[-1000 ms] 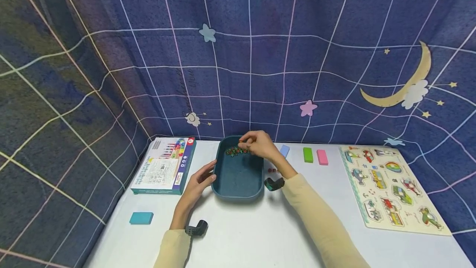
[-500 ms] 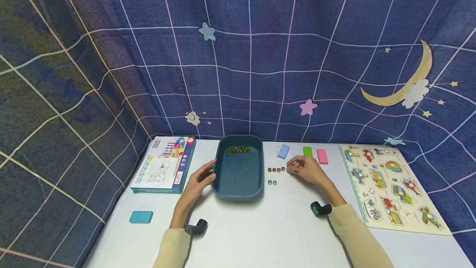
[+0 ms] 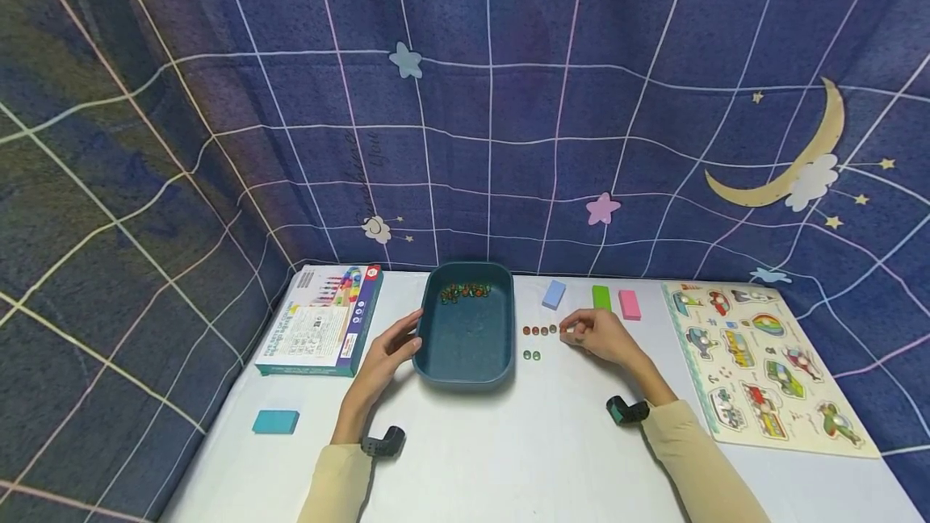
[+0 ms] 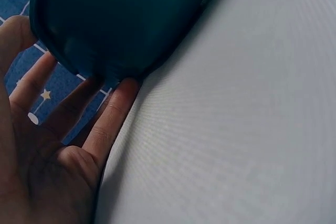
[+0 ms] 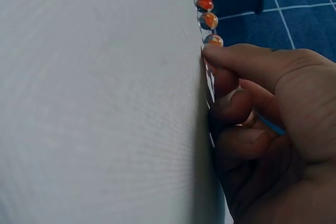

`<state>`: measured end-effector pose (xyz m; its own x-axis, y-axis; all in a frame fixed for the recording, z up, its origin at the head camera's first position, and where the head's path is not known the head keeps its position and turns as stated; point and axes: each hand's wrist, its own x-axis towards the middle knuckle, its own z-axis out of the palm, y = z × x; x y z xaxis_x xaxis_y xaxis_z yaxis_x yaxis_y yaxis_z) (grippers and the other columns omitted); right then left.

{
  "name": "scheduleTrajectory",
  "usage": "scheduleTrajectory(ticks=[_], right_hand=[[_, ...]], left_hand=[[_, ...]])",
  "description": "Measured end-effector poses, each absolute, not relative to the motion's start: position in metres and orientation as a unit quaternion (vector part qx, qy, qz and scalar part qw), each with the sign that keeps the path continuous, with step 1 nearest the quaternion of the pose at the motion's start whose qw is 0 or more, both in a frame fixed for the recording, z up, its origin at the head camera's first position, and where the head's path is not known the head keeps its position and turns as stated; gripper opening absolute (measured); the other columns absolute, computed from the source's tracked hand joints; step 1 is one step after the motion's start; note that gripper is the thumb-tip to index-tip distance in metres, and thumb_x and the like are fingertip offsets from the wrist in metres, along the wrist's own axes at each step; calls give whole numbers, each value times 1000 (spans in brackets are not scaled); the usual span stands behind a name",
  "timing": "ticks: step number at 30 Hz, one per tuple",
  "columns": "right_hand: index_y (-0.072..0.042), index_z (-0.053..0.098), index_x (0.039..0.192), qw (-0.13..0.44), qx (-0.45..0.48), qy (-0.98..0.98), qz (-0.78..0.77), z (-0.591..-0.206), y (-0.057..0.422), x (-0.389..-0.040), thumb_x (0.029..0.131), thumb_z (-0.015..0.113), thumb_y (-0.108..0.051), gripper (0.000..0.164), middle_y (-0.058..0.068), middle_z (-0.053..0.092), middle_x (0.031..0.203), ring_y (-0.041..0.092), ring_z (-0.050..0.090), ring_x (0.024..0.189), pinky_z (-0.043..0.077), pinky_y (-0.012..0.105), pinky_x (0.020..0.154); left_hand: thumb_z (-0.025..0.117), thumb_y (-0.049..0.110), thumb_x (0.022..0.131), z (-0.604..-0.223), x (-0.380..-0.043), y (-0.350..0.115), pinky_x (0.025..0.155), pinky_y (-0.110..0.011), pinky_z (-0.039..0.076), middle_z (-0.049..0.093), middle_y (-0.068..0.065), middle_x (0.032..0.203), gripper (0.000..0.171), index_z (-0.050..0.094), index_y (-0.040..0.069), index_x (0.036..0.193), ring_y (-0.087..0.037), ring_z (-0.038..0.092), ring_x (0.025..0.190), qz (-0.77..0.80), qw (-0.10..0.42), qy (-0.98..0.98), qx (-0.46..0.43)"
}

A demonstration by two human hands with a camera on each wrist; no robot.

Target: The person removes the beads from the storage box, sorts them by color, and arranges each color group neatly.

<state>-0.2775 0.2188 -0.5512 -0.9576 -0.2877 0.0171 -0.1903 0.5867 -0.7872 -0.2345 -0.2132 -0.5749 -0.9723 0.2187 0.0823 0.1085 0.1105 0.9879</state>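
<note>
My left hand (image 3: pixel 388 353) rests its outstretched fingers against the left side of a dark teal tray (image 3: pixel 468 349); the left wrist view shows the fingertips touching the outer wall. Several red and green glass marbles (image 3: pixel 465 292) lie at the tray's far end. To the right of the tray, orange-red marbles (image 3: pixel 535 331) form a short row on the white tablecloth, and two green marbles (image 3: pixel 536 356) sit nearer the front. At the row's right end my right hand (image 3: pixel 601 336) pinches an orange marble (image 3: pixel 562 330) at the table surface. The fingers mostly hide it in the right wrist view.
Blue (image 3: pixel 554 294), green (image 3: pixel 601 297) and pink blocks (image 3: pixel 630 305) lie behind the right hand. A wooden picture puzzle (image 3: pixel 763 370) is at far right. On the left are a boxed set (image 3: pixel 320 321) and a teal block (image 3: pixel 275 422). A curtain (image 3: pixel 450 144) hangs behind the table.
My right hand has moved from above the tray's far end rightward to the end of the marble row, staying there over the last half second. The left hand keeps its place on the tray.
</note>
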Motion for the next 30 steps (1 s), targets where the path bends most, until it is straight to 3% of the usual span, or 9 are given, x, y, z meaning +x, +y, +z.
scheduleTrajectory(ticks=[4, 8, 13, 17, 20, 22, 30], right_hand=[[-3, 78, 109, 59, -128, 888, -438, -551, 220, -278, 92, 67, 5, 22, 5, 66, 73, 7, 55, 52, 45, 23, 53], [-2, 78, 112, 56, -121, 880, -455, -544, 216, -280, 94, 74, -6, 19, 5, 66, 73, 7, 53, 53, 44, 22, 53], [5, 74, 119, 51, -145, 848, -507, -519, 193, -289, 96, 78, -16, 31, 18, 69, 76, 8, 50, 52, 39, 23, 49], [4, 74, 121, 58, -155, 824, -542, -490, 156, -299, 98, 76, -19, 33, 9, 65, 70, 11, 47, 51, 39, 26, 51], [-2, 76, 119, 65, -153, 818, -551, -476, 125, -308, 99, 76, -23, 29, -3, 61, 65, 10, 46, 51, 38, 26, 51], [-5, 77, 118, 76, -156, 812, -557, -472, 104, -315, 99, 76, -24, 26, -4, 60, 65, 11, 46, 52, 36, 26, 51], [-6, 80, 108, 103, -138, 820, -545, -485, 40, -339, 94, 81, -15, 17, 24, 73, 79, 22, 58, 55, 47, 36, 53]], left_hand=[[64, 19, 106, -575, -234, -212, 101, -19, 54, 47, -17, 166, 55, 50, 16, 159, -43, 49, 150, 659, 42, 744, 107], [63, 19, 106, -574, -233, -212, 102, -19, 54, 46, -17, 166, 55, 50, 16, 159, -43, 49, 150, 657, 43, 745, 106], [63, 19, 106, -574, -233, -213, 102, -19, 54, 47, -17, 166, 55, 49, 17, 159, -43, 49, 149, 655, 44, 747, 104], [64, 19, 106, -574, -232, -215, 101, -19, 55, 47, -17, 166, 55, 50, 16, 159, -44, 49, 149, 653, 41, 749, 102], [65, 19, 106, -574, -232, -215, 101, -19, 55, 47, -17, 166, 55, 50, 16, 159, -44, 49, 149, 652, 40, 750, 100], [65, 19, 105, -574, -232, -215, 100, -18, 55, 48, -16, 165, 55, 50, 16, 158, -43, 50, 149, 653, 40, 750, 96], [66, 18, 105, -575, -234, -212, 102, -18, 54, 49, -18, 164, 55, 50, 12, 158, -39, 53, 147, 646, 34, 757, 97]])
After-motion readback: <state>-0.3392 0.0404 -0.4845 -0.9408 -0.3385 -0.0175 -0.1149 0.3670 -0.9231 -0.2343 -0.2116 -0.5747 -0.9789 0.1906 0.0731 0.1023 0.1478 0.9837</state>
